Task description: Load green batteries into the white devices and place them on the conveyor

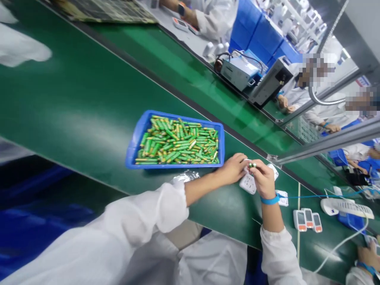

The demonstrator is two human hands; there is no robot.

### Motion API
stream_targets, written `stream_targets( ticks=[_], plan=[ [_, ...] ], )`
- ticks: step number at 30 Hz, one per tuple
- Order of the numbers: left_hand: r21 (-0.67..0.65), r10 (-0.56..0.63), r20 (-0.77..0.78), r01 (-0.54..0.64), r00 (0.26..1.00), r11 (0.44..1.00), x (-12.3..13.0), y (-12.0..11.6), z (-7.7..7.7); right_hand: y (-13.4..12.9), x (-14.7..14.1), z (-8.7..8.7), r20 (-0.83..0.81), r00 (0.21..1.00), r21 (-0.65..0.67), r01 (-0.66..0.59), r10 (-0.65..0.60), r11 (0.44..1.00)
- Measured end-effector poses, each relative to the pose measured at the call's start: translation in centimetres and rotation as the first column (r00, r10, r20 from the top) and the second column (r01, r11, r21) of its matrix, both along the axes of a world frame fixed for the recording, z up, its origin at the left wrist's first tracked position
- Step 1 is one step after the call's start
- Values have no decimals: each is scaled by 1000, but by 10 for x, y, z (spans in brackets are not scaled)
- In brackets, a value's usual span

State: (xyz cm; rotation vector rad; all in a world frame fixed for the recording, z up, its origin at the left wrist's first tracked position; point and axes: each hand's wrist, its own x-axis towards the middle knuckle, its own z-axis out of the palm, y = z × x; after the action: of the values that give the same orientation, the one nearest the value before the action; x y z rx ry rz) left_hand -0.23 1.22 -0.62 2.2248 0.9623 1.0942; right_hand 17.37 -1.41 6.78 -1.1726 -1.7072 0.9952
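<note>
My right hand point(264, 178), with a blue band at its wrist, is closed in a pinch on a couple of small green batteries point(252, 165), ends facing me. Just to its left, my left hand point(234, 169) curls its fingers against the upper edge of a white plastic device point(248, 184), which shows small dark openings on its face. Part of this device is hidden behind my hands. Left of them stands a blue bin point(130, 152) heaped with green batteries with gold-coloured ends point(178, 142). More white devices point(282, 198) lie behind my right hand.
Three white and orange handheld meters point(308, 220) lie to the right, near a white power strip point(350, 208) and its cable. A metal frame post point(320, 146) rises at the bench's far edge. Co-workers sit opposite; another person's hand point(368, 255) is at lower right.
</note>
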Motion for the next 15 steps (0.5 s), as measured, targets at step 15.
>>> stream_targets(
  ticks=[15],
  plan=[
    [-109, -42, -91, 32, 995, 994, -15, -6, 3, -26, 44, -45, 86, 933, 35, 348, -350, 937]
  ],
)
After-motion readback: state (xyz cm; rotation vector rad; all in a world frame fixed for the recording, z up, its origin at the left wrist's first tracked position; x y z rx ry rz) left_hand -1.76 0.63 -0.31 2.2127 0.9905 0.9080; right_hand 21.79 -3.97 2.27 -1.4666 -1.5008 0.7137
